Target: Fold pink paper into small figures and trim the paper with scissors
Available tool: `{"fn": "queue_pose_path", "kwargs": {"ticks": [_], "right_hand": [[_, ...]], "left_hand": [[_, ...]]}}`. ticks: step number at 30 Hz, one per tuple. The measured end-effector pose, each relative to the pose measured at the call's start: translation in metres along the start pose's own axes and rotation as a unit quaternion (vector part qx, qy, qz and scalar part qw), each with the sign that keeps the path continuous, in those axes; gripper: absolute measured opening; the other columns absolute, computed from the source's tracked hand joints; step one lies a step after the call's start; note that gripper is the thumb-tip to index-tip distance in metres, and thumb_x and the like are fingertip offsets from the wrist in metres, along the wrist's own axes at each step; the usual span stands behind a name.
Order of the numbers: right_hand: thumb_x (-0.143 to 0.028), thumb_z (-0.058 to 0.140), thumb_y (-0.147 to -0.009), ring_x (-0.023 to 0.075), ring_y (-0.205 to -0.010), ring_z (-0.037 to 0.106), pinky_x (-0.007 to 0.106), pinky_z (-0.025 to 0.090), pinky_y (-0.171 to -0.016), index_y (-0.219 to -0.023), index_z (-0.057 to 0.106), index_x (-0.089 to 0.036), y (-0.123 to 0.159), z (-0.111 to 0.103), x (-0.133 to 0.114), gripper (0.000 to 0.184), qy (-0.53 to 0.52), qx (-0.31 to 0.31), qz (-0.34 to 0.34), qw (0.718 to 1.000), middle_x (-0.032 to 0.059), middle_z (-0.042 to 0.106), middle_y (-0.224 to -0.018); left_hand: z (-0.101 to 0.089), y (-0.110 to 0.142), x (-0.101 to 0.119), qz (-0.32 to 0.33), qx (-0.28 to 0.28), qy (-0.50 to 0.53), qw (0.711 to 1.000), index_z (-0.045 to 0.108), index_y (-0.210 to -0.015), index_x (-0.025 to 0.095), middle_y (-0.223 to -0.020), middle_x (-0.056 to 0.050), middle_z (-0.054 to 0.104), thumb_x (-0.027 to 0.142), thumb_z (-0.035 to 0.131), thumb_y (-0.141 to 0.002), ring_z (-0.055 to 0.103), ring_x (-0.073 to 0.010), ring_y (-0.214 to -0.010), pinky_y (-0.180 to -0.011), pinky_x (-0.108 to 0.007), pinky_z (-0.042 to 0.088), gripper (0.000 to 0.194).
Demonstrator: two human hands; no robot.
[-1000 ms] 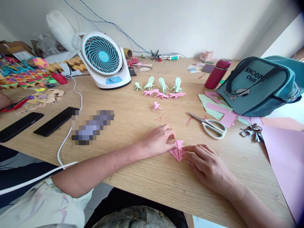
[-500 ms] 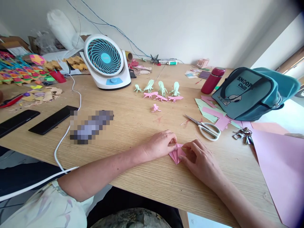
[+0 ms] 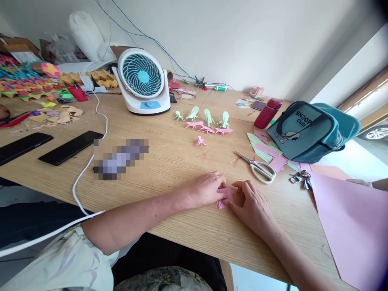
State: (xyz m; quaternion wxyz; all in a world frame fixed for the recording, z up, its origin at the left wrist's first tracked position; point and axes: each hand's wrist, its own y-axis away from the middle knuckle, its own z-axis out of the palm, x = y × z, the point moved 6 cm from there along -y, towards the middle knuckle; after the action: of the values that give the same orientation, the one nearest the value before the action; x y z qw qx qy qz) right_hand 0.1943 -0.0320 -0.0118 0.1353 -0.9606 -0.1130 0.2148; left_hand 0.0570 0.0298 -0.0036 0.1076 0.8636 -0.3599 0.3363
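Note:
Between my two hands, low over the wooden table, is a small folded pink paper (image 3: 223,201) with creases running to its lower point. My left hand (image 3: 209,188) pinches its left and upper side, fingers curled. From the right, my right hand (image 3: 250,201) holds the paper's right edge, its thumb pressed on the face and its index finger bent at the top corner. Fingers cover part of the paper. Beyond them stand folded paper figures: a small pink one (image 3: 200,141), a row of pink ones (image 3: 207,129), and several pale green ones (image 3: 208,117).
White-handled scissors (image 3: 262,171) lie right of the figures, near keys (image 3: 301,178), paper scraps (image 3: 266,151) and a large pink sheet (image 3: 354,226). A red flask (image 3: 268,113) and a teal bag (image 3: 309,131) stand behind. Left are a fan (image 3: 144,83), a white cable (image 3: 79,178) and black slabs (image 3: 71,147).
The view has shifted slightly. My right thumb has moved inward across the pink paper, and the flap between my hands looks flatter. Both hands keep hold of it.

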Motion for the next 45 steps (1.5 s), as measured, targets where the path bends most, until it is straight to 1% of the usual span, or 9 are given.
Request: {"fn": "queue_pose_path", "kwargs": {"ticks": [7,10,12,14,19,25,31,37,45], "right_hand": [[-0.042,0.067,-0.084,0.0192,-0.078,0.063,0.032,0.050,-0.072,-0.120,0.053,-0.020,0.000,0.001,0.013,0.044,-0.128,-0.013,0.035,0.991,0.0037,0.066,-0.093],[-0.043,0.061,-0.088,0.0156,-0.065,0.055,0.026,0.043,-0.060,-0.095,0.062,-0.020,-0.002,0.005,0.017,0.024,-0.184,-0.046,0.048,0.981,-0.0003,0.061,-0.074],[-0.043,0.059,-0.089,0.0145,-0.062,0.049,0.026,0.038,-0.057,-0.072,0.059,-0.019,-0.003,0.004,0.015,0.029,-0.187,-0.048,0.034,0.981,-0.0012,0.054,-0.066],[-0.044,0.058,-0.089,0.0141,-0.062,0.047,0.026,0.037,-0.058,-0.063,0.054,-0.020,-0.005,0.002,0.012,0.036,-0.186,-0.041,0.021,0.981,-0.0018,0.050,-0.063],[-0.044,0.061,-0.087,0.0144,-0.062,0.045,0.026,0.036,-0.060,-0.062,0.053,-0.020,-0.004,0.001,0.005,0.036,-0.191,-0.043,0.013,0.981,-0.0021,0.049,-0.062],[-0.052,0.059,-0.088,0.0155,-0.064,0.047,0.027,0.038,-0.062,-0.066,0.057,-0.019,-0.005,-0.001,0.000,0.040,-0.241,-0.066,0.027,0.968,-0.0005,0.052,-0.065],[-0.056,0.051,-0.092,0.0138,-0.063,0.044,0.026,0.037,-0.060,-0.067,0.056,-0.019,-0.009,0.000,-0.008,0.045,-0.302,-0.071,0.065,0.948,-0.0012,0.049,-0.067],[-0.058,0.061,-0.085,0.0132,-0.062,0.042,0.026,0.034,-0.059,-0.065,0.056,-0.018,-0.011,0.005,-0.014,0.045,-0.334,-0.073,0.098,0.935,-0.0014,0.048,-0.064],[-0.065,0.067,-0.076,0.0126,-0.058,0.044,0.025,0.032,-0.054,-0.069,0.063,-0.017,-0.018,0.019,-0.015,0.049,-0.377,-0.070,0.162,0.909,-0.0009,0.056,-0.063]], "left_hand": [[0.002,0.000,0.003,0.019,0.019,0.164,0.986,0.060,-0.076,0.016,-0.072,0.003,0.062,0.029,0.070,-0.082,0.054,-0.0101,-0.065,-0.061,-0.020,0.040,0.018],[0.001,-0.004,-0.001,0.014,0.054,0.272,0.961,0.062,-0.080,0.014,-0.073,0.002,0.062,0.023,0.073,-0.077,0.053,-0.0093,-0.065,-0.061,-0.019,0.041,0.015],[0.001,-0.006,-0.004,0.014,0.062,0.279,0.958,0.065,-0.086,0.013,-0.072,0.001,0.062,0.021,0.073,-0.075,0.053,-0.0097,-0.066,-0.061,-0.019,0.042,0.016],[0.002,-0.007,-0.005,0.021,0.059,0.278,0.958,0.067,-0.083,0.011,-0.071,0.001,0.064,0.023,0.073,-0.075,0.053,-0.0098,-0.064,-0.061,-0.019,0.041,0.015],[-0.007,-0.003,-0.002,0.064,0.066,0.255,0.963,0.067,-0.071,0.012,-0.065,0.002,0.060,0.032,0.071,-0.079,0.050,-0.0096,-0.062,-0.058,-0.020,0.037,0.022],[-0.017,0.002,0.006,0.111,0.078,0.234,0.963,0.058,-0.062,0.013,-0.063,0.004,0.051,0.026,0.067,-0.080,0.044,-0.0086,-0.061,-0.058,-0.021,0.034,0.024],[-0.022,0.002,0.004,0.109,0.091,0.238,0.961,0.055,-0.064,0.014,-0.064,0.004,0.049,0.029,0.061,-0.084,0.043,-0.0093,-0.062,-0.058,-0.021,0.034,0.026],[-0.022,0.002,0.002,0.105,0.064,0.243,0.962,0.055,-0.064,0.014,-0.060,0.005,0.048,0.026,0.061,-0.082,0.042,-0.0086,-0.059,-0.056,-0.020,0.033,0.023],[-0.025,0.004,0.002,0.086,0.084,0.241,0.963,0.051,-0.061,0.015,-0.061,0.004,0.049,0.028,0.059,-0.081,0.045,-0.0101,-0.063,-0.060,-0.022,0.035,0.025]]}}
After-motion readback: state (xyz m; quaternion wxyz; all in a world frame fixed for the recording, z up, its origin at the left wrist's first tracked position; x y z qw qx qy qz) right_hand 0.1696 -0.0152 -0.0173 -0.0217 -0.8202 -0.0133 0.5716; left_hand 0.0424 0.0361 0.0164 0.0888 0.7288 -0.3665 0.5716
